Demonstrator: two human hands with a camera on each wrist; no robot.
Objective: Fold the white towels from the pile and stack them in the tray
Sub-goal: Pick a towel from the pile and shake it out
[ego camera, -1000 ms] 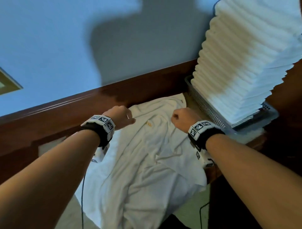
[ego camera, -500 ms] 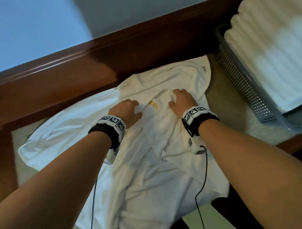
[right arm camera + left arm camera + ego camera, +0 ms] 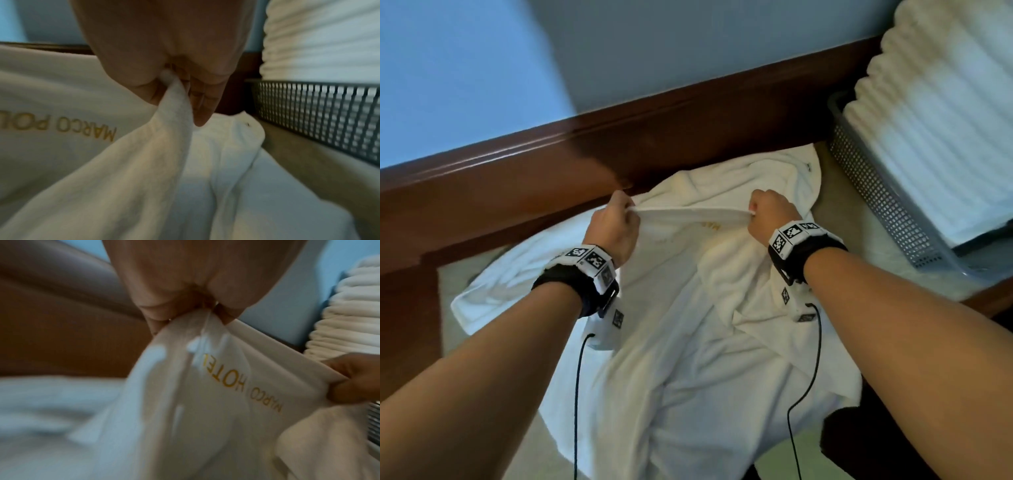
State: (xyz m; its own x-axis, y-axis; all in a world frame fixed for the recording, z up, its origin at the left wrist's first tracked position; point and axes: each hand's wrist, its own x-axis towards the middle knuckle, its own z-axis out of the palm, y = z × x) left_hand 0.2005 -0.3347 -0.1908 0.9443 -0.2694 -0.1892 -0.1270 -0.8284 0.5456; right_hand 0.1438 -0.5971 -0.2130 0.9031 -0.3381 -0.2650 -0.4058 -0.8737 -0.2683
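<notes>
In the head view the left hand (image 3: 614, 229) sits near 10 o'clock of centre and the right hand (image 3: 768, 216) near 1 o'clock, each with fingers and thumb curled into a pinch on the upper edge of one white towel (image 3: 688, 308). That edge runs taut between the two hands, lifted clear of the cloth below. The rest of the towel hangs down and spreads in loose folds toward 6 o'clock, over the pile of white towels (image 3: 493, 291) lying on the worktop (image 3: 835, 192). Gold lettering (image 3: 232, 382) shows on the held towel just below the stretched edge; in the right wrist view it reads "MARCO POL", cut off by the picture's edge.

At 3 o'clock stands the tray (image 3: 887, 202), a grey mesh basket, just beside the pile but apart from the held towel. A tall stack of folded towels (image 3: 941, 120) fills it and rises well above its rim. A dark wooden rail (image 3: 551, 164) runs behind the worktop from 9 o'clock toward 1 o'clock, beneath a pale blue wall (image 3: 465, 68). Both wrists wear black bands with printed markers, and thin black cables hang from them.
</notes>
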